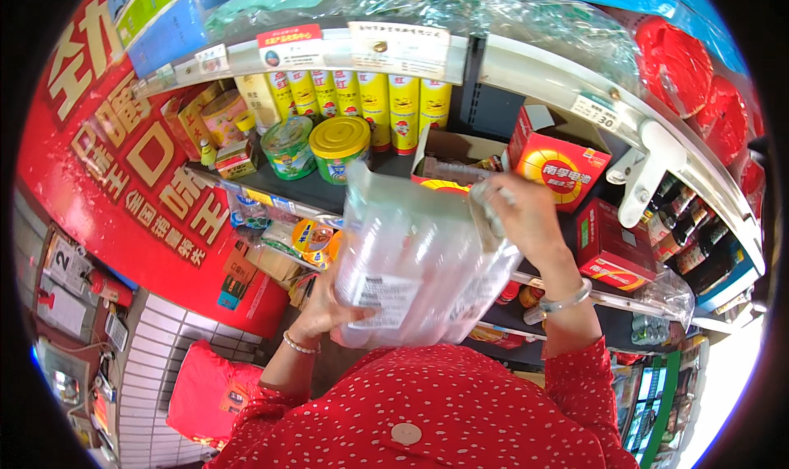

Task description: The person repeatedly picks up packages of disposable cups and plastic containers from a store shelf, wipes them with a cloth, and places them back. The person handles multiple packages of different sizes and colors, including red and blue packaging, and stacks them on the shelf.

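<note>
A large clear plastic pack [419, 266], with white labels and pinkish contents, is held in front of my chest and looks blurred. My left hand [336, 309] grips its lower left side, thumb across the front. At its upper right, my right hand [515, 216] holds a crumpled greyish cloth or wad [490, 213] against the plastic. Behind the pack, a shelf carries yellow spray cans [404, 108], a green tub with a yellow lid [339, 139], a clear-topped green tub [288, 148] and an open carton [453, 152].
Red battery boxes [558, 161] stand right of the open carton. Above runs a white shelf edge [530, 78] with bagged goods over it; a white bracket [647, 173] juts out at right. Bottles [684, 235] stand beyond. A red bag [206, 395] lies on the tiled surface at lower left.
</note>
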`<state>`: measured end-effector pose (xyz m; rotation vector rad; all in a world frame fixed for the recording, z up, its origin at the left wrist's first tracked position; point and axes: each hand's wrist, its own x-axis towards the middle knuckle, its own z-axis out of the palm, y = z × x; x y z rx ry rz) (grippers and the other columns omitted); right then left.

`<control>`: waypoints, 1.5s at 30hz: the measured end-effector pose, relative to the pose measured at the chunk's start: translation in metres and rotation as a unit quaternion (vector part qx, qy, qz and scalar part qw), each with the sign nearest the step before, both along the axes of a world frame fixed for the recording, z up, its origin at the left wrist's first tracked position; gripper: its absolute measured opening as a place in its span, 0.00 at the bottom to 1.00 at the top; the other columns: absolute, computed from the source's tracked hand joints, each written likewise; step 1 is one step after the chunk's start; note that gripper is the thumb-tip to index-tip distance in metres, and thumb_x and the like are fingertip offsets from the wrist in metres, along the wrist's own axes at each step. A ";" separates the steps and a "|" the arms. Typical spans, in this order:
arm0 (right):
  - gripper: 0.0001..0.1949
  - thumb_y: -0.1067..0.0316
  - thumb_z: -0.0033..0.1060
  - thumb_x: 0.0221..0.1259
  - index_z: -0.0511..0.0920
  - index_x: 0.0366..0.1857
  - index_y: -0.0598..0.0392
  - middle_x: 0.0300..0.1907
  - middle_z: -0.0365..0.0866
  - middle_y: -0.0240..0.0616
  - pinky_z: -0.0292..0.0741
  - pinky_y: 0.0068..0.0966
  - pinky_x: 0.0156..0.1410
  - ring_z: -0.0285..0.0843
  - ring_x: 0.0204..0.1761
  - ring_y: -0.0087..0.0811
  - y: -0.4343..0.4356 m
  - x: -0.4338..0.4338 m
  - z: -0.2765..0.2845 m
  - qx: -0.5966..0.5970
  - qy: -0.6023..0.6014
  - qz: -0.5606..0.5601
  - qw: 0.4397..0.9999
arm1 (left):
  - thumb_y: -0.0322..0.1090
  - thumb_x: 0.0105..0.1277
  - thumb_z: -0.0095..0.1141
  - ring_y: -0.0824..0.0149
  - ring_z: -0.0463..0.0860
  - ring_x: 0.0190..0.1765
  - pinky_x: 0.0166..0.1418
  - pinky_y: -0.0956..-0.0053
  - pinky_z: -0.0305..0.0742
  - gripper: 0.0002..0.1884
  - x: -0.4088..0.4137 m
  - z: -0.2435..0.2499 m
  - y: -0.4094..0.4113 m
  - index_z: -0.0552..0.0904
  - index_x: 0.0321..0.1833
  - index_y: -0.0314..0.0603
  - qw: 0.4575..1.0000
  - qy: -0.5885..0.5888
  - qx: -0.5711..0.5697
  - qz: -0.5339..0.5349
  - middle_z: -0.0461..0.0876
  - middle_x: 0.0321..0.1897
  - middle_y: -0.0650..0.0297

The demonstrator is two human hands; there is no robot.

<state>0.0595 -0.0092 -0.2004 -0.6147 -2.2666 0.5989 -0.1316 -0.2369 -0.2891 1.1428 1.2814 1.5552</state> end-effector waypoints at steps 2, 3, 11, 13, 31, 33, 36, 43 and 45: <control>0.07 0.75 0.58 0.55 0.78 0.37 0.61 0.29 0.80 0.47 0.75 0.25 0.36 0.81 0.30 0.37 -0.012 -0.006 0.009 0.030 0.176 -0.051 0.983 | 0.24 0.44 0.70 0.66 0.77 0.53 0.58 0.67 0.74 0.41 -0.003 0.007 0.003 0.63 0.63 0.30 0.998 -0.003 0.008 0.059 0.75 0.53 0.58; 0.06 0.76 0.58 0.56 0.77 0.37 0.63 0.29 0.80 0.46 0.75 0.23 0.38 0.81 0.31 0.34 -0.019 -0.006 0.016 0.008 0.221 -0.017 0.975 | 0.26 0.47 0.70 0.66 0.76 0.55 0.59 0.65 0.74 0.40 -0.003 0.016 0.006 0.62 0.63 0.30 0.995 -0.085 0.030 0.030 0.75 0.53 0.58; 0.12 0.73 0.62 0.52 0.78 0.41 0.57 0.50 0.75 0.44 0.72 0.34 0.57 0.73 0.54 0.42 -0.105 -0.070 -0.021 0.139 0.220 0.213 0.942 | 0.39 0.57 0.64 0.68 0.76 0.51 0.54 0.73 0.74 0.32 0.000 0.018 0.028 0.65 0.61 0.35 0.978 -0.095 0.130 0.132 0.76 0.51 0.59; 0.11 0.72 0.60 0.51 0.78 0.39 0.57 0.51 0.75 0.42 0.74 0.35 0.56 0.71 0.57 0.40 -0.110 -0.060 -0.030 0.295 0.122 0.252 0.913 | 0.40 0.59 0.61 0.68 0.77 0.50 0.54 0.71 0.74 0.28 0.000 0.024 0.027 0.67 0.59 0.36 0.967 -0.170 0.105 0.160 0.76 0.50 0.60; 0.12 0.71 0.58 0.50 0.77 0.40 0.58 0.51 0.73 0.44 0.68 0.40 0.65 0.69 0.59 0.39 -0.115 -0.037 -0.046 0.369 0.100 0.402 0.832 | 0.52 0.66 0.46 0.56 0.78 0.53 0.58 0.59 0.74 0.28 -0.025 0.014 0.010 0.68 0.62 0.39 0.888 -0.423 0.116 0.138 0.75 0.54 0.53; 0.12 0.69 0.57 0.51 0.77 0.41 0.57 0.52 0.73 0.42 0.67 0.43 0.66 0.69 0.59 0.39 -0.100 -0.038 -0.049 0.386 0.096 0.368 0.840 | 0.52 0.65 0.49 0.55 0.78 0.52 0.56 0.57 0.74 0.28 -0.022 0.013 0.009 0.69 0.61 0.39 0.870 -0.460 0.119 0.131 0.76 0.53 0.53; 0.14 0.72 0.63 0.45 0.77 0.39 0.56 0.51 0.73 0.40 0.67 0.43 0.64 0.69 0.59 0.40 -0.068 -0.028 -0.055 0.407 0.111 0.294 0.858 | 0.54 0.63 0.52 0.53 0.79 0.51 0.55 0.52 0.75 0.30 -0.027 0.012 0.000 0.69 0.61 0.39 0.851 -0.490 0.125 0.140 0.76 0.53 0.52; 0.13 0.86 0.50 0.46 0.78 0.35 0.60 0.43 0.78 0.39 0.71 0.26 0.53 0.76 0.48 0.35 -0.038 -0.012 -0.053 0.012 0.263 0.073 0.962 | 0.58 0.63 0.46 0.54 0.76 0.54 0.58 0.55 0.72 0.33 -0.041 -0.018 -0.029 0.67 0.64 0.42 0.859 -0.446 0.157 0.197 0.74 0.56 0.56; 0.12 0.83 0.47 0.53 0.77 0.41 0.62 0.43 0.79 0.38 0.72 0.24 0.51 0.76 0.47 0.31 -0.038 -0.013 -0.053 -0.284 0.321 0.031 0.903 | 0.60 0.62 0.46 0.54 0.76 0.56 0.59 0.55 0.71 0.35 -0.042 -0.023 -0.035 0.65 0.65 0.42 0.869 -0.425 0.167 0.192 0.73 0.57 0.56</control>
